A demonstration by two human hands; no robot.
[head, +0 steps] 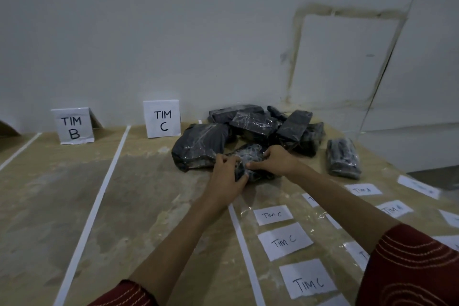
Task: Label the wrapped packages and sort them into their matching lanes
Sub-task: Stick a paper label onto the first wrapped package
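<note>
Bench (74, 194), taped lanes: signs TIM B (72, 126), TIM C (162, 119). Left hand (227, 175) and right hand (275, 160) both closed on one dark wrapped package (250, 156) at front of pile (260, 129). Paper labels (285, 241) lying right.

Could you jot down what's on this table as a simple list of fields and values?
surface: wooden table split by white tape lines
signs: TIM B sign, TIM C sign
packages: black wrapped pile, one apart
hands: left hand and right hand gripping one package
labels: loose TIM C slips
</note>
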